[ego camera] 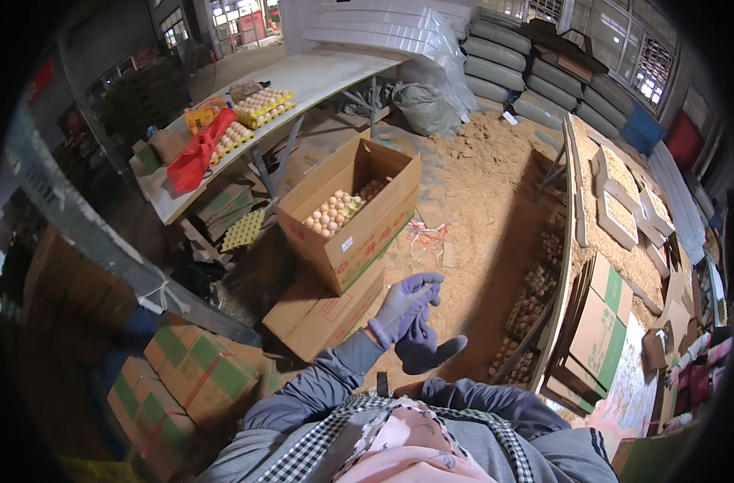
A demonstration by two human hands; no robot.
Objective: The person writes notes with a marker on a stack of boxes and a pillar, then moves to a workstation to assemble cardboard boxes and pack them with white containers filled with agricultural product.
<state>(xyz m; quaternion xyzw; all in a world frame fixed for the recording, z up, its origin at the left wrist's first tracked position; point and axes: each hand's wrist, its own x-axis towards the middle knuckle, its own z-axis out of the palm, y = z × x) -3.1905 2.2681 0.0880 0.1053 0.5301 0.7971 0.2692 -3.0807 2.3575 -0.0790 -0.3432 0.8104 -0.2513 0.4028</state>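
Note:
My left hand (pixel 400 308), in a light purple knit glove, is raised in front of my waist with its fingers curled. From it hangs what looks like a loose purple work glove (pixel 430 350) with a darker coated side. My right hand (pixel 410 389) is near my waist, mostly hidden at the end of the sleeve; a little bare skin shows. Beyond my hands stands an open cardboard carton (pixel 373 226) with brown eggs (pixel 332 214) inside and part of a yellowish tray among them. It rests by a closed flat carton (pixel 325 311).
A long table (pixel 325 69) at the far left bears egg trays (pixel 263 107) and a red bag (pixel 203 151). Right, a bench holds sawdust (pixel 590 157), white boxes and folded cartons (pixel 596 326); eggs (pixel 527 308) lie below. A metal post (pixel 119 247) and strapped cartons (pixel 204 368) stand left.

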